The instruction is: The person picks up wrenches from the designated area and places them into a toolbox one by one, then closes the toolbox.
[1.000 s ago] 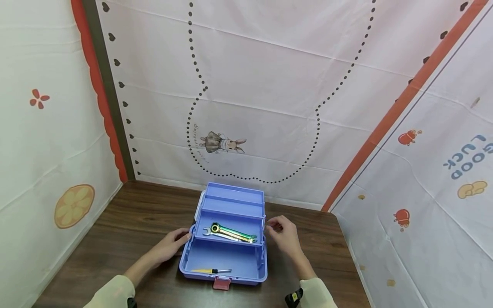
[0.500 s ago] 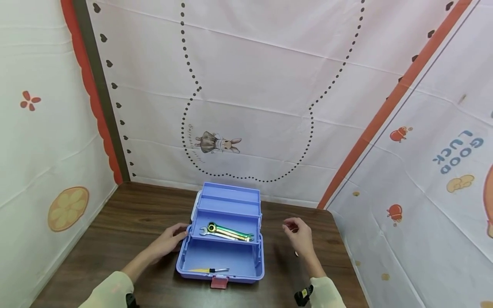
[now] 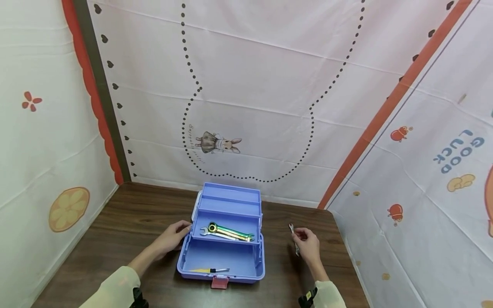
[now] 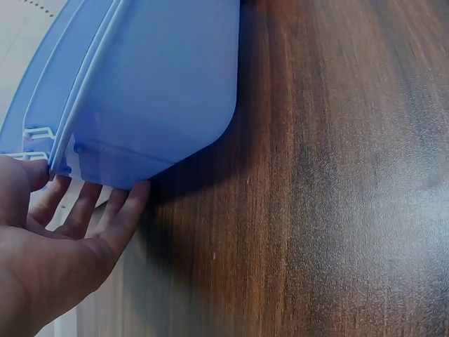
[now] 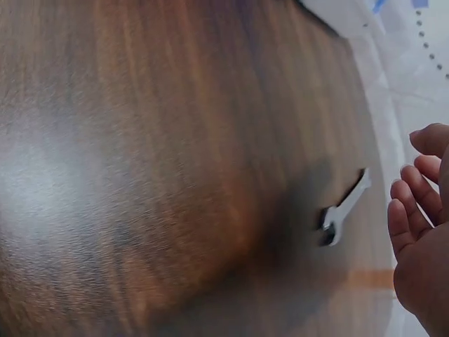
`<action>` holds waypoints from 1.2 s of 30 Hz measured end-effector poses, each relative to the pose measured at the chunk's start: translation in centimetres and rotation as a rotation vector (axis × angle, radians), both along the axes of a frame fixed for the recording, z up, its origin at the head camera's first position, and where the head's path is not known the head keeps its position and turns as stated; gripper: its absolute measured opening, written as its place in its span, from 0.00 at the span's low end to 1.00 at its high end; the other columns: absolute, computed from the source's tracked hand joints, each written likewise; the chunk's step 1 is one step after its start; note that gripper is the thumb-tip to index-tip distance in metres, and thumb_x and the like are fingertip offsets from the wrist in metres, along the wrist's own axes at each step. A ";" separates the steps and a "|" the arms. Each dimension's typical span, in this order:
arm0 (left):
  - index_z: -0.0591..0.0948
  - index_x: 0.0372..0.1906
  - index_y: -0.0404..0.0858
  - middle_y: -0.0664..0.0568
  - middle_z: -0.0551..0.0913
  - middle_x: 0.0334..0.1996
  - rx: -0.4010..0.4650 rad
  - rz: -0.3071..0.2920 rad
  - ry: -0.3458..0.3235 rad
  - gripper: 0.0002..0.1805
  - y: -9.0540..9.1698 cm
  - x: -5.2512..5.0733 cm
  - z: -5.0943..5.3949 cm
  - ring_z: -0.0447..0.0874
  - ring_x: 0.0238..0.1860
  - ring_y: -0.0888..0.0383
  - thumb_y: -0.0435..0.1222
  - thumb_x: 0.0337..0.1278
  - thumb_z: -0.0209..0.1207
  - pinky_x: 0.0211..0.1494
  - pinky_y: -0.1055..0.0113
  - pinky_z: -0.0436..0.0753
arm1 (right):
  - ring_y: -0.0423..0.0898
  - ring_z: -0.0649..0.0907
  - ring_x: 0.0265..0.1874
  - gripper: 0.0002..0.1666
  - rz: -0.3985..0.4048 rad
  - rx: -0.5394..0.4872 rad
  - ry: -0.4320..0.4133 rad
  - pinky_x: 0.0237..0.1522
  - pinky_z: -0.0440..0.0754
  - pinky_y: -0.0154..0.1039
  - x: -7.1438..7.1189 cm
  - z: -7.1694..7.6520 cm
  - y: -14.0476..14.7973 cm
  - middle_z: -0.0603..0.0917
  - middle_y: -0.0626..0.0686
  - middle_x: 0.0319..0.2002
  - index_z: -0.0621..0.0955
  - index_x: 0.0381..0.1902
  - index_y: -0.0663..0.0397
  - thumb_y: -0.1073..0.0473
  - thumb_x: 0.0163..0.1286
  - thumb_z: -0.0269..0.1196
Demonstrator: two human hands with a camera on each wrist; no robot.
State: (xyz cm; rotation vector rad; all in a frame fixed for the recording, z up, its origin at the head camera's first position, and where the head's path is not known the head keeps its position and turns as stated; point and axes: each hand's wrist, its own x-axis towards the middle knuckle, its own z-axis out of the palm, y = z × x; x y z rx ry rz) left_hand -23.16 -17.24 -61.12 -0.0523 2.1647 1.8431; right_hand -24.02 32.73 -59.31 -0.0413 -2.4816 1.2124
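Observation:
A blue toolbox (image 3: 240,278) stands on the table with its lid and tray unfolded. At its back left corner my left hand (image 3: 171,237) holds the box, thumb over the rim and fingertips against the outer wall, as the left wrist view shows. To the right of the box, a small silver wrench (image 3: 291,228) lies on the tabletop. My right hand (image 3: 309,248) hovers over it, partly covering it in the head view. In the right wrist view the fingers (image 5: 421,189) are loosely bent, apart from the wrench (image 5: 344,210).
In the tray lie a shiny green-gold wrench (image 3: 233,232) and a silver wrench (image 3: 204,231) partly under it. A yellow-handled screwdriver (image 3: 209,270) lies in the lower compartment. A red latch (image 3: 219,282) hangs at the front. Printed cloth walls (image 3: 254,128) stand around the dark wooden table (image 3: 154,205).
My right hand has moved away from the toolbox's right side, out to the right over the small wrench, which now shows. My left hand has stayed at the box's corner.

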 end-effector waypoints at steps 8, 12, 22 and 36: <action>0.77 0.66 0.35 0.39 0.80 0.56 -0.004 0.013 -0.015 0.20 0.4 0.0 0.5 0.85 0.50 0.46 0.44 0.85 0.51 0.43 0.53 0.90 | 0.40 0.83 0.32 0.10 -0.105 0.052 -0.086 0.37 0.80 0.31 0.1 -1.9 0.8 0.90 0.56 0.36 0.88 0.43 0.64 0.66 0.65 0.75; 0.76 0.65 0.34 0.39 0.80 0.56 -0.006 0.004 -0.012 0.19 0.4 -0.1 0.5 0.85 0.50 0.46 0.43 0.86 0.51 0.43 0.53 0.90 | 0.41 0.82 0.32 0.10 -0.145 0.073 -0.112 0.37 0.80 0.32 0.1 -2.5 0.9 0.89 0.56 0.36 0.88 0.42 0.64 0.66 0.64 0.75; 0.75 0.66 0.34 0.40 0.80 0.56 -0.004 -0.016 -0.003 0.20 0.2 0.2 0.4 0.85 0.49 0.47 0.44 0.85 0.51 0.42 0.52 0.90 | 0.47 0.83 0.33 0.10 -0.141 0.092 -0.113 0.36 0.80 0.35 -0.1 -3.0 0.5 0.88 0.57 0.36 0.88 0.42 0.65 0.68 0.63 0.74; 0.76 0.66 0.36 0.41 0.80 0.58 -0.006 -0.012 -0.014 0.20 0.2 0.1 0.3 0.84 0.50 0.48 0.45 0.85 0.51 0.43 0.52 0.90 | 0.54 0.82 0.37 0.12 -0.025 0.216 -0.146 0.42 0.80 0.46 0.0 -2.8 0.8 0.81 0.58 0.37 0.85 0.41 0.67 0.76 0.58 0.67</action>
